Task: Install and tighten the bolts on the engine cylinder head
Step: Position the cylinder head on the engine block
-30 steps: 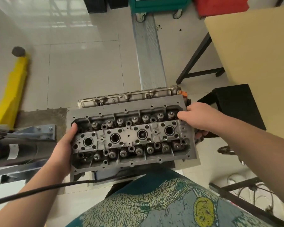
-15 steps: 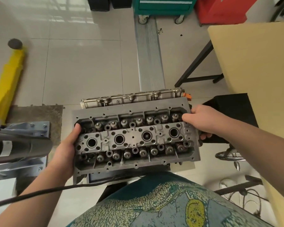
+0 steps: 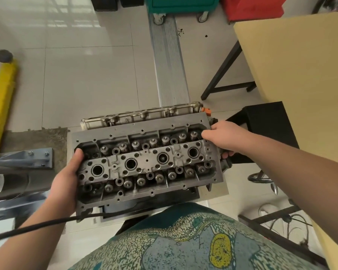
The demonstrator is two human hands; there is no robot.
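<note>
Holding the cylinder head point(image 3: 146, 164) at both ends, the left hand point(image 3: 66, 182) and right hand point(image 3: 220, 137) each keep a closed grip on it, above the floor. No bolts show; seating it squarely likely comes next.

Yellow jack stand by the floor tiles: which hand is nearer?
Left. The left hand grips the cylinder head's left end, on the yellow jack stand's side. The right hand holds the opposite end, farther away.
</note>
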